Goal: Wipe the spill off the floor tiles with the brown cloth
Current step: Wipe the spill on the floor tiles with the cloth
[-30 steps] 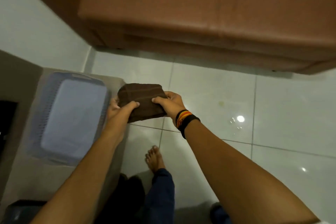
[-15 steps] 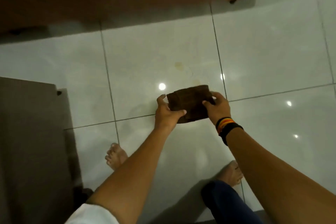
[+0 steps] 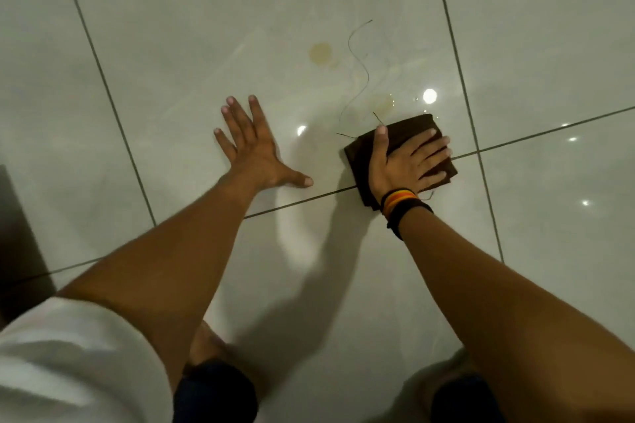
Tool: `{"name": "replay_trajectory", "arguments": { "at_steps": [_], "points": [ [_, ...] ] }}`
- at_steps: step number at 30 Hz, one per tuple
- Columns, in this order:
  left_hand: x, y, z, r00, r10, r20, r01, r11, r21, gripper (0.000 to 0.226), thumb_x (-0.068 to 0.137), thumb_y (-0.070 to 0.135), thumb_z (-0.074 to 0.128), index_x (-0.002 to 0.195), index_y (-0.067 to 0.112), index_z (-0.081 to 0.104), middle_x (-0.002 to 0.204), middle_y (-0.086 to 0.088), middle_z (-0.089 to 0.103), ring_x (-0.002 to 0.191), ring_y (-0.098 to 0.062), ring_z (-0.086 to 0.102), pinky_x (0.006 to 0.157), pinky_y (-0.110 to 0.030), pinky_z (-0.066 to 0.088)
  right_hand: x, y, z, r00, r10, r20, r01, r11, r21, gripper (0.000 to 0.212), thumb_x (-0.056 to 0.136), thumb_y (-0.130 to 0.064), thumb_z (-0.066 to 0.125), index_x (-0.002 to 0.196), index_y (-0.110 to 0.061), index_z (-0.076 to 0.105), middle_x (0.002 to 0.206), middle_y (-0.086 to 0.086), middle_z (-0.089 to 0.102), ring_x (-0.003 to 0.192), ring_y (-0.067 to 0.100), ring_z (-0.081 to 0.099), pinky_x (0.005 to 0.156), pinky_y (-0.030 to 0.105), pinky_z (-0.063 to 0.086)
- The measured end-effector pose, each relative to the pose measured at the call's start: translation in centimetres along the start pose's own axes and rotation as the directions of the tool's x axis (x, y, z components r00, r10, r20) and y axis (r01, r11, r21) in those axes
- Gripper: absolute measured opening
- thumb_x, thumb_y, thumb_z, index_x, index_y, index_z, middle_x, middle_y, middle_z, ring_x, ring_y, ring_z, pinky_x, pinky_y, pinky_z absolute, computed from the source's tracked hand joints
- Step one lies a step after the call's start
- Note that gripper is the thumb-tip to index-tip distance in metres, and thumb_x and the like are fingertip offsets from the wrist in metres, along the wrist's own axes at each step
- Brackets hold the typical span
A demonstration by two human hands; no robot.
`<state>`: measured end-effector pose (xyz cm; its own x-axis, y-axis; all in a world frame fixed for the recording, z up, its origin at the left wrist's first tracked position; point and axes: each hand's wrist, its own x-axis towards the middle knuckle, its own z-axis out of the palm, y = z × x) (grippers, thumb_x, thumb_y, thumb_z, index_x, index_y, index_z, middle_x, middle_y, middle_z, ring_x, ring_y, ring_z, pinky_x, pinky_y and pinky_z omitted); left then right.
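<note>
Both hands are now down on the floor (image 3: 171, 45). Left hand (image 3: 256, 151) lies open and flat on a tile; right hand (image 3: 403, 165) presses the cloth (image 3: 417, 127) flat, fingers spread, just below the spill (image 3: 323, 53).

Cloth (image 3: 412, 129) dark brown, plain. Floor tiles (image 3: 192, 45) glossy off-white, dark grey grout lines. Spill (image 3: 321, 52) pale yellow-tan. Wristbands (image 3: 400, 200): black, orange, yellow, red stripes. Sleeve (image 3: 68, 364) white.
</note>
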<state>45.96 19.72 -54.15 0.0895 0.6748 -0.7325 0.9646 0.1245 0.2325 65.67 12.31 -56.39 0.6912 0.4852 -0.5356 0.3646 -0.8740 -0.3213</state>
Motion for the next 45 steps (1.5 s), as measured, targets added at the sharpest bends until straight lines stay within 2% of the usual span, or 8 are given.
{"name": "replay_trajectory", "arguments": {
  "at_steps": [7, 14, 23, 26, 31, 35, 40, 45],
  "points": [
    [1.6, -1.1, 0.1, 0.991, 0.002, 0.133, -0.006, 1.0, 0.024, 0.19, 0.035, 0.072, 0.093, 0.147, 0.015, -0.049, 0.149, -0.025, -0.058, 0.139, -0.045, -0.054, 0.102, -0.061, -0.036, 5.0, -3.9, 3.1, 0.909, -0.357, -0.217, 0.263, 0.893, -0.366, 0.08, 0.103, -0.058, 0.02, 0.165, -0.007, 0.01, 0.174, 0.02, 0.01, 0.162, 0.038, 0.007, 0.127, 0.065, 0.006],
    [0.9, -0.3, -1.8, 0.974, 0.002, 0.228, -0.008, 1.0, 0.026, 0.182, 0.047, 0.064, 0.095, 0.147, 0.011, -0.049, 0.146, -0.028, -0.06, 0.135, -0.049, -0.055, 0.112, -0.069, -0.029, 1.4, -0.7, 3.9, 0.55, -0.782, 0.293, 0.794, 0.382, -0.472, 0.071, 0.106, -0.056, 0.021, 0.166, -0.018, 0.015, 0.175, 0.012, 0.014, 0.162, 0.03, 0.012, 0.128, 0.06, 0.013],
    [1.6, -0.7, -1.1, 0.967, -0.043, 0.25, 0.028, 0.998, 0.062, 0.186, 0.043, 0.065, 0.095, 0.143, 0.013, -0.052, 0.144, -0.025, -0.062, 0.136, -0.049, -0.054, 0.1, -0.061, -0.038, 11.7, -3.6, -2.5, 0.887, -0.457, -0.059, 0.363, 0.772, -0.521, 0.077, 0.102, -0.059, 0.018, 0.166, -0.016, 0.008, 0.175, 0.013, 0.007, 0.163, 0.033, 0.005, 0.125, 0.069, 0.006],
    [1.8, -0.9, -1.1, 0.969, -0.039, 0.245, 0.022, 0.997, 0.069, 0.188, 0.039, 0.067, 0.095, 0.143, 0.014, -0.052, 0.139, -0.023, -0.066, 0.132, -0.047, -0.058, 0.096, -0.058, -0.04, 10.7, -10.3, 1.6, 0.849, -0.522, -0.081, 0.415, 0.754, -0.509, 0.077, 0.101, -0.057, 0.023, 0.165, -0.015, 0.015, 0.174, 0.014, 0.014, 0.162, 0.033, 0.012, 0.125, 0.068, 0.008],
    [1.4, -0.7, -1.5, 0.969, -0.028, 0.245, 0.015, 0.998, 0.058, 0.186, 0.041, 0.067, 0.094, 0.143, 0.015, -0.053, 0.143, -0.024, -0.063, 0.135, -0.048, -0.056, 0.102, -0.062, -0.037, 3.1, -6.4, 3.7, 0.521, -0.776, 0.357, 0.812, 0.32, -0.489, 0.072, 0.105, -0.058, 0.027, 0.165, -0.02, 0.018, 0.174, 0.01, 0.017, 0.162, 0.031, 0.014, 0.127, 0.063, 0.01],
    [1.4, -0.6, -1.6, 0.964, -0.054, 0.259, 0.038, 0.997, 0.067, 0.187, 0.039, 0.067, 0.095, 0.142, 0.015, -0.053, 0.139, -0.022, -0.066, 0.133, -0.046, -0.057, 0.102, -0.064, -0.037, 5.3, 0.7, -1.8, 0.654, -0.676, 0.339, 0.729, 0.444, -0.521, 0.077, 0.101, -0.062, 0.029, 0.165, -0.022, 0.018, 0.175, 0.009, 0.014, 0.162, 0.03, 0.013, 0.126, 0.065, 0.01],
    [2.1, -1.1, -0.8, 0.971, -0.058, 0.231, 0.044, 0.997, 0.065, 0.19, 0.034, 0.069, 0.094, 0.143, 0.015, -0.052, 0.141, -0.022, -0.065, 0.129, -0.044, -0.06, 0.099, -0.063, -0.04, 12.4, -8.8, -1.1, 0.864, -0.503, 0.02, 0.442, 0.739, -0.509, 0.081, 0.1, -0.064, 0.017, 0.166, -0.018, 0.007, 0.175, 0.013, 0.006, 0.163, 0.033, 0.005, 0.124, 0.071, 0.005],
    [2.1, -1.2, -0.7, 0.977, -0.042, 0.207, 0.033, 0.998, 0.046, 0.19, 0.035, 0.063, 0.096, 0.143, 0.017, -0.052, 0.141, -0.019, -0.066, 0.129, -0.042, -0.063, 0.1, -0.061, -0.042, 7.5, -15.0, 5.8, 0.578, -0.79, 0.204, 0.739, 0.402, -0.54, 0.076, 0.102, -0.059, 0.027, 0.165, -0.017, 0.02, 0.173, 0.014, 0.021, 0.161, 0.034, 0.019, 0.125, 0.068, 0.009]
  ]
}}
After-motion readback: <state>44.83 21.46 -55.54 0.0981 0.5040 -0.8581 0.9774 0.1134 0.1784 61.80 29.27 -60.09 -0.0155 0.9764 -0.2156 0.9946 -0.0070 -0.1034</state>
